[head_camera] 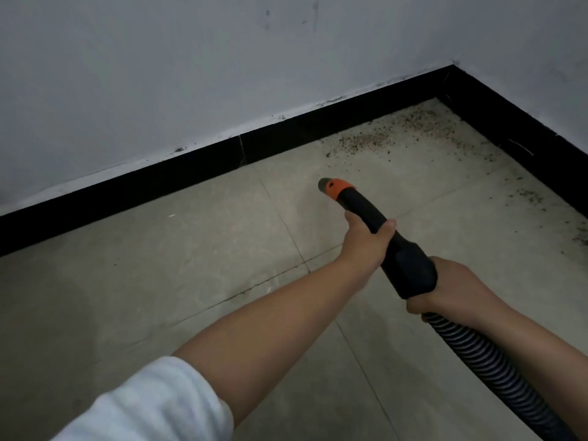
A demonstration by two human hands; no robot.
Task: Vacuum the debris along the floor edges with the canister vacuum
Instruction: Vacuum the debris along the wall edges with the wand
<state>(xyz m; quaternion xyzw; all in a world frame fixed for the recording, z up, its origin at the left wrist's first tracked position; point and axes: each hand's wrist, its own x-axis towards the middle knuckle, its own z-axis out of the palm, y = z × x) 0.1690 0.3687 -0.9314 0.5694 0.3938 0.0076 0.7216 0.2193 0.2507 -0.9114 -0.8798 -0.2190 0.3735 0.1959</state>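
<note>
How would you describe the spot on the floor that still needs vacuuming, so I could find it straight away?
Follow the black skirting board along the white wall to the room's corner. On the pale tiles right there lies a scatter of brown crumbs, beyond the orange-collared nozzle. Unlike the thin dark specks along the right-hand wall, it is dense and brownish.

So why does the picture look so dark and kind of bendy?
Head view: the room light is dim and greyish, so the wall looks dull. The wide lens curves the skirting. The sleeve is blurry up close; the nozzle and debris are fairly sharp.
</note>
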